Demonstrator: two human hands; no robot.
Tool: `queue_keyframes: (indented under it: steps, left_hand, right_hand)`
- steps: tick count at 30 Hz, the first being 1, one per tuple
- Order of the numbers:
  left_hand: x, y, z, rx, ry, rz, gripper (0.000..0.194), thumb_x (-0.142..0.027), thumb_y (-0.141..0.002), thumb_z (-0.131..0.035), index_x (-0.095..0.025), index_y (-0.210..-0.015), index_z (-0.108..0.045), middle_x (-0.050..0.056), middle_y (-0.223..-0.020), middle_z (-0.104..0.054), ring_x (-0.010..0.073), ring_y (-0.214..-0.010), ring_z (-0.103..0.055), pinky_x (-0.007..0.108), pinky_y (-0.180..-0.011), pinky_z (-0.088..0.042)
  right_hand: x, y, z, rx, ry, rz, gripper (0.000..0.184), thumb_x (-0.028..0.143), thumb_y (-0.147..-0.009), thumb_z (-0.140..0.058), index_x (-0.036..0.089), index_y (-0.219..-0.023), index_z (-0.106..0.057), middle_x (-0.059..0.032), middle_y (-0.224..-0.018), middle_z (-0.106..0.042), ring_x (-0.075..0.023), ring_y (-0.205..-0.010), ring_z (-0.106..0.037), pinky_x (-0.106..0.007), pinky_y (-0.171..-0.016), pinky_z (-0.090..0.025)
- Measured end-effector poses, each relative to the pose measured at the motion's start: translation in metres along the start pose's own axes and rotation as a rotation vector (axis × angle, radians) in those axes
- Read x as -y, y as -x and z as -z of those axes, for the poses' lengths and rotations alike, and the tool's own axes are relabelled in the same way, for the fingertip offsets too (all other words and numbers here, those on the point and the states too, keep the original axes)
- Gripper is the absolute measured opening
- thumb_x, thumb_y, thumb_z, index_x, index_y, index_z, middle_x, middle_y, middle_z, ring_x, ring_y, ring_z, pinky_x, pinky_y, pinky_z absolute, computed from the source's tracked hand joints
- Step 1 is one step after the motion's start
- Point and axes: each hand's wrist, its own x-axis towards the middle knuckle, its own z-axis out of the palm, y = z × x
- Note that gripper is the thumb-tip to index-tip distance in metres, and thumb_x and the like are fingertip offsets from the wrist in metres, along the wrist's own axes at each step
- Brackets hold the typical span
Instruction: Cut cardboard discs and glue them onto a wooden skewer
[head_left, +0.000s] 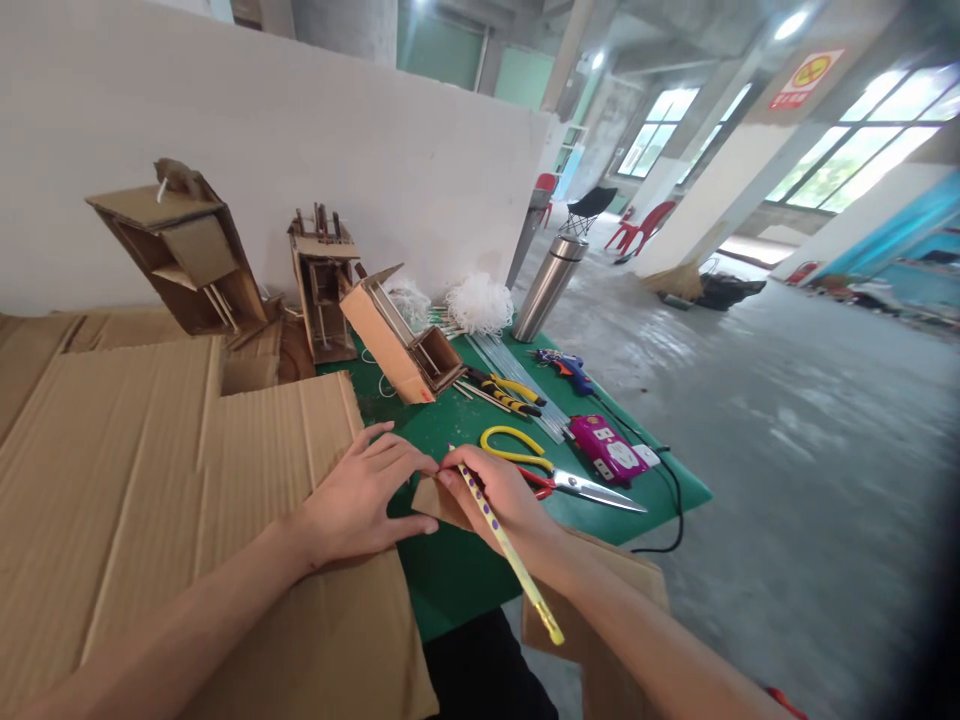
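My right hand (506,500) grips a yellow pencil (495,525) with purple dots, its eraser end slanting down toward me. A small piece of cardboard (439,500) lies under that hand, mostly covered by it. My left hand (367,490) rests with fingers stretched and thumb apart at the edge of a large corrugated cardboard sheet (187,560). Its index fingertip meets the small piece beside my right fingertips. Just beyond my right hand are scissors (592,488) with red and yellow handles, their blades pointing right.
Cardboard models (199,255) stand by the white wall, with a tilted cardboard box (394,345) nearer. Pliers (510,393), clear glue sticks (525,385), a blue glue gun (566,370), a purple power strip (611,450) and a steel flask (551,285) occupy the green table (450,600).
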Motion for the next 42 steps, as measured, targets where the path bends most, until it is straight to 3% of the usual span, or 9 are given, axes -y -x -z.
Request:
queue_keyframes:
  steps: [6, 12, 22, 26, 28, 31, 35, 38, 42]
  left_hand:
    - [0.001, 0.003, -0.002, 0.005, -0.023, 0.005, 0.033, -0.033, -0.079, -0.072, -0.023, -0.105, -0.053, 0.001, -0.101, -0.068, 0.0234, -0.103, -0.062, 0.052, -0.112, -0.029]
    - [0.001, 0.001, -0.002, 0.011, -0.022, 0.018, 0.035, -0.034, -0.077, -0.074, -0.023, -0.101, -0.051, 0.001, -0.098, -0.066, 0.0232, -0.102, -0.061, 0.052, -0.111, -0.030]
    - [0.001, 0.002, -0.003, 0.009, 0.017, 0.080, 0.035, -0.033, -0.072, -0.077, -0.023, -0.093, -0.051, 0.002, -0.098, -0.066, 0.0267, -0.102, -0.060, 0.054, -0.106, -0.036]
    - [0.002, 0.002, -0.005, -0.022, 0.020, 0.125, 0.036, -0.034, -0.068, -0.079, -0.024, -0.090, -0.052, 0.004, -0.097, -0.067, 0.0297, -0.104, -0.059, 0.052, -0.097, -0.044]
    - [0.002, 0.002, -0.006, -0.033, 0.023, 0.147, 0.036, -0.034, -0.068, -0.080, -0.024, -0.088, -0.051, 0.004, -0.095, -0.067, 0.0299, -0.103, -0.059, 0.050, -0.093, -0.047]
    - [0.002, 0.001, -0.007, -0.022, 0.028, 0.149, 0.037, -0.033, -0.068, -0.080, -0.023, -0.087, -0.050, 0.004, -0.095, -0.067, 0.0293, -0.101, -0.060, 0.049, -0.091, -0.047]
    - [0.002, -0.001, -0.006, 0.005, 0.026, 0.135, 0.037, -0.033, -0.068, -0.080, -0.023, -0.087, -0.050, 0.004, -0.095, -0.067, 0.0285, -0.099, -0.060, 0.048, -0.090, -0.047]
    - [0.004, -0.001, -0.006, -0.006, 0.029, 0.146, 0.035, -0.034, -0.069, -0.079, -0.023, -0.087, -0.051, 0.004, -0.095, -0.066, 0.0286, -0.099, -0.059, 0.047, -0.088, -0.048]
    - [0.005, -0.003, -0.005, -0.015, 0.039, 0.142, 0.035, -0.035, -0.068, -0.079, -0.023, -0.087, -0.052, 0.004, -0.095, -0.065, 0.0288, -0.101, -0.057, 0.047, -0.089, -0.048]
  right_hand:
    - [-0.024, -0.014, 0.025, 0.049, 0.117, -0.105, 0.026, 0.014, -0.090, -0.046, 0.022, -0.111, -0.059, -0.0028, -0.092, -0.073, -0.0159, -0.078, -0.069, -0.023, -0.067, -0.049]
    - [-0.050, -0.031, 0.056, 0.014, 0.447, -0.317, 0.014, 0.020, -0.087, -0.055, 0.023, -0.088, -0.069, -0.0058, -0.081, -0.075, -0.0253, -0.077, -0.069, -0.030, -0.064, -0.044]
    - [-0.081, -0.036, 0.067, 0.033, 0.667, -0.474, 0.020, 0.027, -0.088, -0.055, 0.021, -0.093, -0.074, -0.0116, -0.088, -0.075, -0.0310, -0.080, -0.069, -0.032, -0.060, -0.040]
    - [-0.086, -0.031, 0.065, 0.059, 0.608, -0.412, 0.030, 0.030, -0.088, -0.058, 0.019, -0.115, -0.065, -0.0097, -0.089, -0.074, -0.0283, -0.081, -0.069, -0.032, -0.063, -0.044]
    - [-0.086, -0.024, 0.066, 0.113, 0.548, -0.331, 0.029, 0.029, -0.089, -0.058, 0.020, -0.116, -0.063, -0.0063, -0.089, -0.073, -0.0236, -0.078, -0.068, -0.030, -0.064, -0.046]
    - [-0.084, -0.014, 0.068, 0.241, 0.465, -0.198, 0.020, 0.033, -0.083, -0.068, 0.021, -0.099, -0.067, -0.0043, -0.094, -0.072, -0.0197, -0.082, -0.067, -0.028, -0.069, -0.048]
    - [-0.082, -0.014, 0.071, 0.328, 0.464, -0.122, 0.027, 0.033, -0.072, -0.079, 0.020, -0.093, -0.066, -0.0069, -0.098, -0.070, -0.0226, -0.087, -0.065, -0.028, -0.070, -0.046]
    - [-0.078, -0.020, 0.071, 0.359, 0.490, -0.109, 0.012, 0.028, -0.075, -0.074, 0.022, -0.078, -0.064, -0.0033, -0.081, -0.069, -0.0197, -0.071, -0.062, -0.026, -0.059, -0.040]
    - [-0.069, -0.027, 0.071, 0.345, 0.536, -0.139, 0.020, 0.017, -0.068, -0.071, 0.022, -0.061, -0.053, 0.0000, -0.062, -0.061, -0.0166, -0.054, -0.054, -0.025, -0.049, -0.026]
